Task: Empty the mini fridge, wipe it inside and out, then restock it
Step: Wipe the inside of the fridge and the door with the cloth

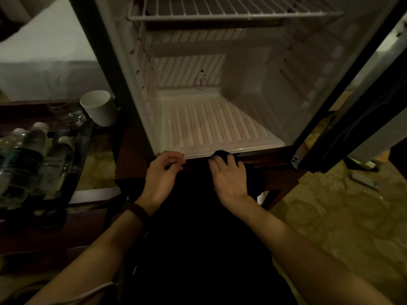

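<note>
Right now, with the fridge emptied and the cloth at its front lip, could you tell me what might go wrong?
The dark cloth under the right hand hangs over the stand's edge and may slip off. The water bottles, glass and white cup crowd the side table near the left elbow; a careless swing might topple them.

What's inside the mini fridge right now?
The mini fridge holds no items: only a bare wire shelf up top, a ribbed floor and a dial on the back wall. The right hand presses a dark cloth at its front lip, covering that spot.
</note>
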Tool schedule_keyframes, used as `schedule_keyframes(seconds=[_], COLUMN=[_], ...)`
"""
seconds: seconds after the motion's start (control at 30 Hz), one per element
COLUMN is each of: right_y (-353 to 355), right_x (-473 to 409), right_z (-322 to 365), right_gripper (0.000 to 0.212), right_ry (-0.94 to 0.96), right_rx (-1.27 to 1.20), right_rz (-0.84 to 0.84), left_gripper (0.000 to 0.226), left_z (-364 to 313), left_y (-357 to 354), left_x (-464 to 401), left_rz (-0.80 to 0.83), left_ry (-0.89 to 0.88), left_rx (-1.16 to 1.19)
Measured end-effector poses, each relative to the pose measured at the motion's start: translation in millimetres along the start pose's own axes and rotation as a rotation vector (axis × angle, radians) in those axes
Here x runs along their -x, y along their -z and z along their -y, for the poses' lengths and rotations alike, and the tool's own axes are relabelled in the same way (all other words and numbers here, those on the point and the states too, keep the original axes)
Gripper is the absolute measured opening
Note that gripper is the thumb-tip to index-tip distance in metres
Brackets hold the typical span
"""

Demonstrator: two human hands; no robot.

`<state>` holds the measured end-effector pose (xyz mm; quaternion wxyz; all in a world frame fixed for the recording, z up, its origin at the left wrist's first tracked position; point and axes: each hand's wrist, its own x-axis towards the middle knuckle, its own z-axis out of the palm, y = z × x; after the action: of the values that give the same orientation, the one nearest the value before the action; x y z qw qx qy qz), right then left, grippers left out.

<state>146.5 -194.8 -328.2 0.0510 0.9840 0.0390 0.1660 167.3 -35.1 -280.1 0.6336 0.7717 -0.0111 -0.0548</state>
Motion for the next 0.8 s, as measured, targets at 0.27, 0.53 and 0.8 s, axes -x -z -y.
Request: schedule_keyframes(seconds=[0.27,0.53,0.8], right_y=[4.1,1.4,21.1], right_x=[-8.9,26.1,26.4], right_z=[-36.3,-120.6,-103.0], right_gripper=[0.037,0.041,0.038], right_ry=[0.448,-0.328,-0.574], right_rx=[0.027,-0.157,-0.701], right_rz=[-0.073,-0.030,-0.136], left_gripper=[0.027,0.028,0.023], left_z=[3.8,4.7,-14.0], left_y=[-30.1,-17.8,-64.4], left_x=[1.6,0.0,9.1], left_rz=[0.071,0.066,0.218], left_ry=[0.041,0.033,0.052], left_rx=[0.018,-0.037,-0.012])
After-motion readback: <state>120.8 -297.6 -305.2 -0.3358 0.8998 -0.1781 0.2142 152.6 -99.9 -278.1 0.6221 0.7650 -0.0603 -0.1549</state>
